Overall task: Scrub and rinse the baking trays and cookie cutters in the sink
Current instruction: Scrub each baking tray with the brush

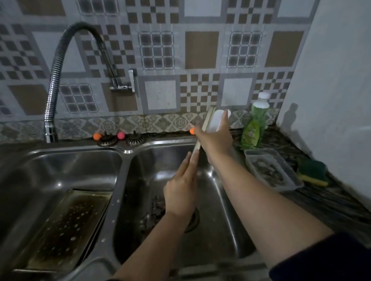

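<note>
A dark, stained baking tray [63, 230] lies flat in the left basin [54, 165], dotted with pale spots. Over the back right corner of the right basin [224, 213], my right hand [214, 139] grips a pale tray [216, 120] that stands on edge, tilted toward the wall. My left hand [180, 191] reaches up with straight fingers, their tips touching the lower edge of that tray. Dark small pieces [153, 211] lie on the floor of the right basin near the drain; they are too blurred to identify.
A flexible tap [54, 82] arches over the left basin. Two sink strainers [135, 139] sit on the back ledge. On the right counter are green dish soap bottles [252, 133], a clear plastic container [271, 170] and a green-yellow sponge [312, 171].
</note>
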Demonstrator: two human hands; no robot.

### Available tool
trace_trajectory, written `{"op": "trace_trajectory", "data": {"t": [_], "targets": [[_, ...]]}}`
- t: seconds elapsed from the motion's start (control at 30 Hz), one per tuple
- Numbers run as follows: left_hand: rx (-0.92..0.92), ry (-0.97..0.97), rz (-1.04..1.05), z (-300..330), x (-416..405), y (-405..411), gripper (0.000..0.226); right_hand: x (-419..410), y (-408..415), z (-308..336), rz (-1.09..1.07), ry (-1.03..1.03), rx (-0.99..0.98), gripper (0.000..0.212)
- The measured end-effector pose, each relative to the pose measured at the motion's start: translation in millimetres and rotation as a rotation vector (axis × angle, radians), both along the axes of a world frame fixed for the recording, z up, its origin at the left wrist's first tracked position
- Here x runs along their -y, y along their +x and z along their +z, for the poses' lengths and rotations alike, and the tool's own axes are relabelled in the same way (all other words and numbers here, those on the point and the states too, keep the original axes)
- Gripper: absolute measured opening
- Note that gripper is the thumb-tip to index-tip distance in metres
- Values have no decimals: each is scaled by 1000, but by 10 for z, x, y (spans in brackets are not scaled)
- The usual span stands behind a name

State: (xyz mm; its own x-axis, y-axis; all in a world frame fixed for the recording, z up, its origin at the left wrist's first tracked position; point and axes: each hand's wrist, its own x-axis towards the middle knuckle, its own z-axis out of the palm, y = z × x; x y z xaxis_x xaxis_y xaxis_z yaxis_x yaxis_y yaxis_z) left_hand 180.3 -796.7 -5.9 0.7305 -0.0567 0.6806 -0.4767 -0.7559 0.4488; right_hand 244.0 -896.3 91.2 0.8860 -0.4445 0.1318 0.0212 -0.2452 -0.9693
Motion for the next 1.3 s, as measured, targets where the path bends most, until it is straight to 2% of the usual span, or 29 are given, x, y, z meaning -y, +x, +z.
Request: {"op": "trace_trajectory", "data": {"t": [0.07,0.13,0.2,0.27,0.33,0.4,0.47,0.53,0.83,1.03,1.13,1.3], "targets": [[-19,18,-16,23,0,-58,54,56,-41,-40,6,42,32,100],[-59,-55,-51,94,-5,-106,50,122,-83,-34,33,70,64,94],[-202,-241,-158,154,-44,-100,48,195,-121,0,79,68,91,90],[-418,-418,-195,167,-152,10,51,261,-164,35,139,62,127,89],[-615,-464,-147,159,-305,153,63,311,-212,56,196,48,166,91],[-733,-521,-128,115,-448,238,71,343,-265,67,237,8,186,93],[-865,-688,-194,83,-524,255,77,366,-298,70,251,-44,201,93],[-919,-753,-270,46,-542,185,79,398,-300,61,243,-48,205,91],[-682,-919,-403,61,-584,94,64,601,-250,-78,175,-82,117,79],[-617,-1027,-482,132,-683,70,61,679,-157,-142,146,-338,-18,80],[-531,-1009,-459,217,-748,92,61,772,-73,-79,71,-284,12,78],[-400,-944,-386,329,-678,144,62,649,-76,97,111,-431,169,81]]}}
